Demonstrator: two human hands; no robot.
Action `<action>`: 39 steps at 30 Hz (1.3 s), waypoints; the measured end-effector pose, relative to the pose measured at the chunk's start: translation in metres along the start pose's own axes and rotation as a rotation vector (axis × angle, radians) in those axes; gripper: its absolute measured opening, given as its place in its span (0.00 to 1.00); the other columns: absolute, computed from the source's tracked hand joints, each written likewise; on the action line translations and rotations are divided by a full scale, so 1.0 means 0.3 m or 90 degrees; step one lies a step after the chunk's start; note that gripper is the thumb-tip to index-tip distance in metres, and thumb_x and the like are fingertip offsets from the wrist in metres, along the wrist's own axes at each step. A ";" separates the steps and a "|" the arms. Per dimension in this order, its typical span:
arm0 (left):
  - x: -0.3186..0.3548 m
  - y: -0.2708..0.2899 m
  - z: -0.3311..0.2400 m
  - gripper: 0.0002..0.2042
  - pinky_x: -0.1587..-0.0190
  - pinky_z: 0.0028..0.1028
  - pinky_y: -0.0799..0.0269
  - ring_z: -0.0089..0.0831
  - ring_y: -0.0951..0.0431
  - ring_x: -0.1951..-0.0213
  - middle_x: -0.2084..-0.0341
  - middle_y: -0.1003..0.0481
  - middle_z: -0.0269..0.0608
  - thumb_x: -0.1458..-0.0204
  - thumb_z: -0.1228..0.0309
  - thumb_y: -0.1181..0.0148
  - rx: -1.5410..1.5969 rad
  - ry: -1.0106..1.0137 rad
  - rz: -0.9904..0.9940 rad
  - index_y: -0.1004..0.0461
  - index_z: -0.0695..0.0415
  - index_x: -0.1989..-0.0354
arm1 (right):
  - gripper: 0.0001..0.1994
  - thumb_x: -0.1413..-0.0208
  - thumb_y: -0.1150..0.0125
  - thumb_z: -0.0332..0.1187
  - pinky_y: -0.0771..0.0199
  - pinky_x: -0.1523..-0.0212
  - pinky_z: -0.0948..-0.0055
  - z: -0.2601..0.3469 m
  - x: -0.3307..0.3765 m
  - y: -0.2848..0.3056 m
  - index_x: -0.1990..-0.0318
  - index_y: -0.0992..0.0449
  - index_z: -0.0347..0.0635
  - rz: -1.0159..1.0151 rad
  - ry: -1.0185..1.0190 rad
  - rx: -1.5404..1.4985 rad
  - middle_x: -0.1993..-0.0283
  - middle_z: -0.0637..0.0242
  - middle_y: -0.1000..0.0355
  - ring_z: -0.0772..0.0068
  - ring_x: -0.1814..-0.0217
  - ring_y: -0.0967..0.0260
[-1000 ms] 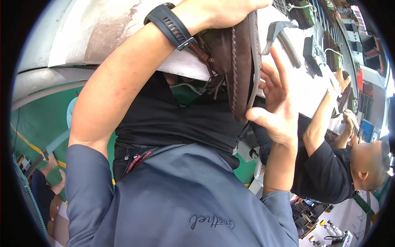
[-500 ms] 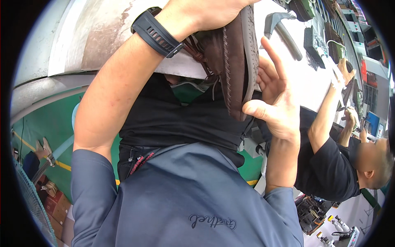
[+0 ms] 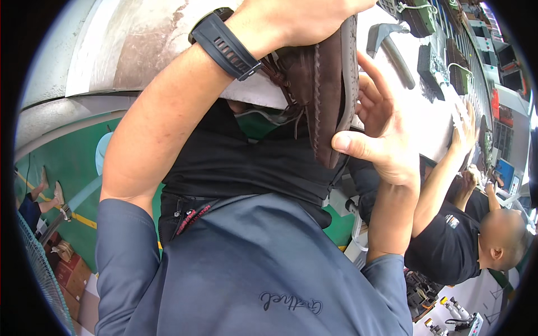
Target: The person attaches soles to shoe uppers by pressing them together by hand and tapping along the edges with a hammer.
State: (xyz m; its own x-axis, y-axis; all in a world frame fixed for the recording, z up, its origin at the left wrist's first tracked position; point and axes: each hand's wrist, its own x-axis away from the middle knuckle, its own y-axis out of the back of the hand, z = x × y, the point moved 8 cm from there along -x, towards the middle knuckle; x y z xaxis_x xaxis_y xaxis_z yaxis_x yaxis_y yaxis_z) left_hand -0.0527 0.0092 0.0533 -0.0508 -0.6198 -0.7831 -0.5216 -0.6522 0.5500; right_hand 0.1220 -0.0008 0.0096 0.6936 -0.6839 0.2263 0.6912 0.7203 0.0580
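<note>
A dark brown leather shoe (image 3: 328, 89) with pale stitching and laces is held on its side over the bench edge, its grey sole edge facing right. My left hand (image 3: 305, 19) grips its far end from above; those fingertips are cut off at the top of the view. At the near end, my right hand (image 3: 386, 131) has its thumb laid against the shoe. Its other fingers are spread and slightly bent beside the sole, partly hidden by it. A black watch (image 3: 227, 47) is on my left wrist.
Right of the shoe, a hammer (image 3: 392, 53) lies on the white bench (image 3: 140, 47). Beyond it are a dark block (image 3: 430, 67) and a conveyor with several shoes. A co-worker in black (image 3: 448, 241) reaches toward the line at right. Cartons (image 3: 73, 274) stand at lower left.
Both hands and the shoe have shifted slightly to the right in the view. My right thumb stays by the shoe's near end. The co-worker's arm has moved.
</note>
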 end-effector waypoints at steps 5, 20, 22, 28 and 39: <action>-0.002 0.009 0.007 0.04 0.72 0.43 0.28 0.48 0.24 0.72 0.73 0.28 0.49 0.45 0.69 0.38 0.043 0.040 0.011 0.21 0.55 0.67 | 0.59 0.66 0.11 0.30 0.29 0.33 0.62 -0.012 -0.006 0.013 0.23 0.41 0.33 -0.038 -0.017 -0.049 0.40 0.55 0.24 0.63 0.37 0.26; 0.010 0.015 0.079 0.17 0.65 0.43 0.24 0.57 0.20 0.70 0.76 0.23 0.59 0.46 0.61 0.32 0.289 0.344 -0.052 0.23 0.67 0.65 | 0.50 0.60 0.16 0.36 0.23 0.41 0.64 0.016 -0.016 0.018 0.27 0.36 0.30 -0.086 -0.028 0.049 0.44 0.54 0.24 0.65 0.44 0.23; 0.015 0.015 0.088 0.17 0.64 0.43 0.24 0.55 0.19 0.69 0.74 0.22 0.59 0.46 0.62 0.32 0.325 0.350 -0.061 0.22 0.67 0.62 | 0.50 0.60 0.16 0.37 0.22 0.42 0.65 0.017 -0.023 0.015 0.28 0.35 0.29 -0.086 -0.031 0.061 0.44 0.54 0.24 0.65 0.45 0.23; 0.011 0.078 0.038 0.18 0.63 0.42 0.24 0.55 0.19 0.68 0.73 0.22 0.60 0.47 0.62 0.31 0.288 0.326 -0.072 0.22 0.68 0.61 | 0.47 0.60 0.15 0.39 0.22 0.44 0.66 0.021 -0.032 0.007 0.31 0.31 0.29 -0.094 -0.055 0.065 0.46 0.56 0.23 0.67 0.48 0.23; 0.047 0.048 0.077 0.19 0.60 0.41 0.24 0.51 0.18 0.66 0.70 0.21 0.59 0.47 0.62 0.31 0.374 0.346 -0.081 0.22 0.68 0.58 | 0.44 0.61 0.12 0.43 0.22 0.48 0.71 0.036 -0.084 -0.024 0.38 0.28 0.30 -0.104 -0.023 0.073 0.48 0.59 0.24 0.70 0.48 0.24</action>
State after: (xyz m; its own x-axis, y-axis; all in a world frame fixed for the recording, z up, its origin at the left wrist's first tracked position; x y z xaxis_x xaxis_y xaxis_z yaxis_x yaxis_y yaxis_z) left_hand -0.0805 0.0012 0.0433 0.3808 -0.7806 -0.4957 -0.8657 -0.4893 0.1056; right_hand 0.0973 0.0126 0.0141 0.5651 -0.7895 0.2396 0.7650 0.6102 0.2060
